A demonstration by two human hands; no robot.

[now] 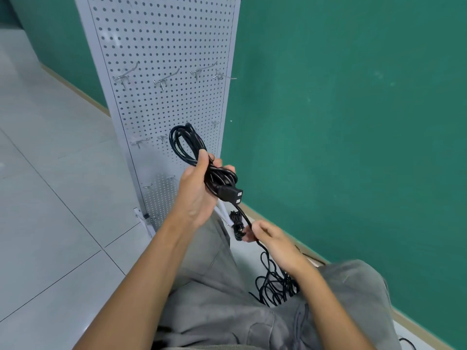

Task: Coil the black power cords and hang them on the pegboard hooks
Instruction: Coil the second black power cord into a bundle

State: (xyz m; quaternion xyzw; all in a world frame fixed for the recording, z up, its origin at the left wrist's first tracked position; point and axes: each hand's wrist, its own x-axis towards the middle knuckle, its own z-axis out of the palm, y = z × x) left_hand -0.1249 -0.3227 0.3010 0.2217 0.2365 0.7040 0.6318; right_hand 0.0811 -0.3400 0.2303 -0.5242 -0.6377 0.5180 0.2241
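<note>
Gripping a coil of black power cord, the left hand sits near the middle of the view, its fingers curled round the gathered loops. The loops rise from the fist toward 11 o'clock, in front of the lower part of the white pegboard. A black plug juts out of the same fist toward 3 o'clock, its flat end facing right.

From the plug side a single strand of the cord runs down toward 5 o'clock to the right hand, which pinches it between thumb and fingers; a small black end piece shows just left of those fingers, too blurred to identify. Below the right hand the cord drops into a loose black tangle on the floor between the person's knees in grey trousers.

Metal hooks stick out of the pegboard in rows, at 12 o'clock from the coil, and none shown carries a cord. A green wall fills the right side; pale floor tiles lie at 9 o'clock.
</note>
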